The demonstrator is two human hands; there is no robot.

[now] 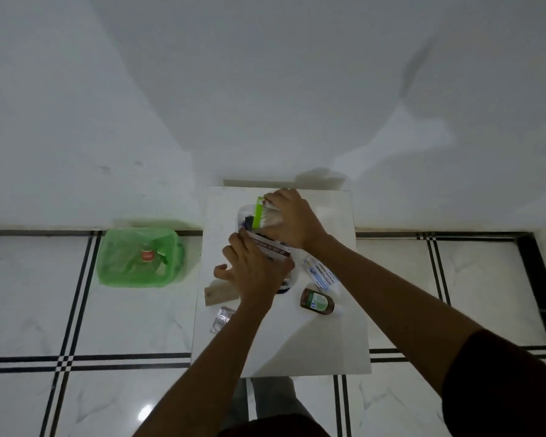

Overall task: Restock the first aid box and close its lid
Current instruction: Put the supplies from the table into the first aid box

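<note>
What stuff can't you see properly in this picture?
- First aid box, head view: mostly hidden under both hands.
- Left hand: its grip is hidden.
- Brown bottle: label too small to read.
- Green bin: contents blurred.

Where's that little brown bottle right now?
The brown bottle lies on the white table, right of the first aid box, just nearer than the bandage packet.
</note>
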